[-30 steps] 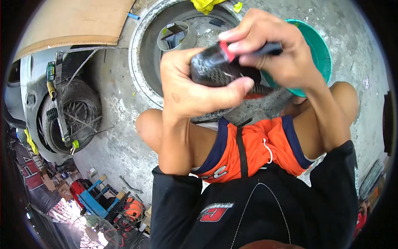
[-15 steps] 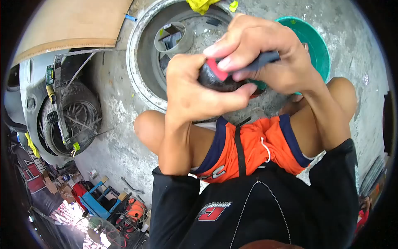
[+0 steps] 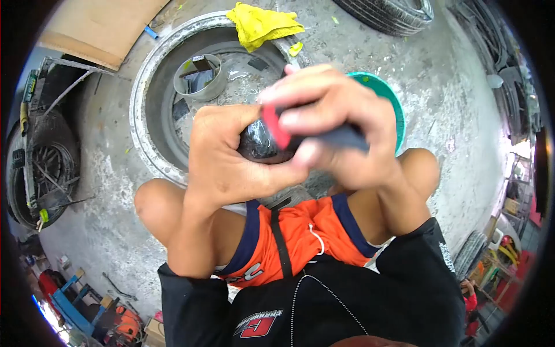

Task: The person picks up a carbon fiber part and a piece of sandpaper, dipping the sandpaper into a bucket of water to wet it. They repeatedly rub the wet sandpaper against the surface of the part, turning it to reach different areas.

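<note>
In front of my chest, my left hand [image 3: 222, 153] is wrapped around a glossy black rounded piece [image 3: 254, 141] that looks wet. My right hand [image 3: 352, 118] pinches a flexible dark strip [image 3: 345, 137] with a red part [image 3: 275, 126], which is pressed against the upper side of the black piece. Motion blurs the right fingers. Most of the black piece is hidden by both hands, so its exact kind cannot be made out. Behind my right hand stands a green basin [image 3: 399, 107], partly covered by it.
A large grey ring [image 3: 139, 110] lies on the floor around a small bucket [image 3: 217, 89] holding dark pieces. A yellow cloth [image 3: 260, 26] hangs over its rim. One tyre [image 3: 393, 17] lies at the top; a wheel [image 3: 55, 162] stands left, near a cardboard sheet [image 3: 92, 29].
The view has shifted right, so the scene sits further left and the yellow cloth and upper tyre show more. Both hands still hold their things; the right hand and strip have tilted downward.
</note>
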A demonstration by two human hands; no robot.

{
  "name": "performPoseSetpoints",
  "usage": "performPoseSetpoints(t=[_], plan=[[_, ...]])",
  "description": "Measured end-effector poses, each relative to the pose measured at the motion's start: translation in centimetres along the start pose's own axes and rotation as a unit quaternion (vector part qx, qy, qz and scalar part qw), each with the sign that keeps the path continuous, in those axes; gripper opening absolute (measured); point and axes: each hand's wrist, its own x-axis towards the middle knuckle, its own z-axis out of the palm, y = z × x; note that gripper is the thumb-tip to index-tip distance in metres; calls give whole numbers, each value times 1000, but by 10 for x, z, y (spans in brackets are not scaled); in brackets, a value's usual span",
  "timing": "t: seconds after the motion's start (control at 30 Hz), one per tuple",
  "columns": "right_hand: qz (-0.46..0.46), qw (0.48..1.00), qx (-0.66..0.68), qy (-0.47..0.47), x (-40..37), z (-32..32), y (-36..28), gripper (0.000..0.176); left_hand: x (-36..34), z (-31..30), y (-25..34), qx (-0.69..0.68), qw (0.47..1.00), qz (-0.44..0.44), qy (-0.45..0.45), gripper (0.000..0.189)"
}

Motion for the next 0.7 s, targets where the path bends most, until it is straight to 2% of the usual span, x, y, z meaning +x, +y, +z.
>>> performPoseSetpoints(t=[0.03, 0.07, 0.1, 0.13, 0.2, 0.27, 0.33, 0.4, 0.47, 0.5, 0.53, 0.6, 0.63, 0.67, 0.7], plan=[[-19, 999, -26, -24, 3, 2, -5, 15, -2, 2, -5, -75, 997, -12, -4, 32], [-38, 997, -51, -47, 4, 4, -8, 14, -2, 3, -9, -48, 999, 12, 1, 31], [-32, 999, 23, -25, 4, 1, 5, 16, -5, 6, -8, 1, 1000, 26, 11, 31], [8, 994, 99, 44, -5, 4, 25, 14, -3, 7, 1, 52, 998, 41, 23, 32], [151, 973, 121, 129, -19, -3, 48, 12, -3, 8, 11, 19, 999, 35, 7, 31], [86, 990, 58, 99, -11, 2, 26, 17, -1, 9, 10, 23, 998, 63, 0, 30], [-48, 999, -1, -11, 10, 2, -5, 22, 1, 18, 0, -8, 997, 71, 33, 30], [-53, 999, 5, -6, 2, 3, 5, 23, -4, 22, -1, -35, 994, 83, 56, 29], [137, 977, 127, 98, -19, 2, 38, 21, -6, 18, 2, 63, 997, 44, 29, 28], [191, 963, 138, 126, -25, -1, 48, 20, -5, 14, 5, 84, 994, 66, 5, 29], [193, 963, 138, 129, -24, 3, 40, 20, -6, 12, 6, 83, 994, 65, 3, 29], [37, 994, 38, 91, -9, 7, 15, 18, -5, 13, 3, 41, 999, 28, -4, 28], [-38, 999, 26, 14, 0, 5, 2, 15, -4, 16, -2, -7, 999, 39, 11, 27], [-38, 999, 4, 11, 4, 10, -8, 13, -4, 18, -10, -47, 996, 70, 15, 28], [-25, 998, 58, 23, 0, 8, 6, 14, -6, 20, -8, -11, 999, 39, 16, 28]])
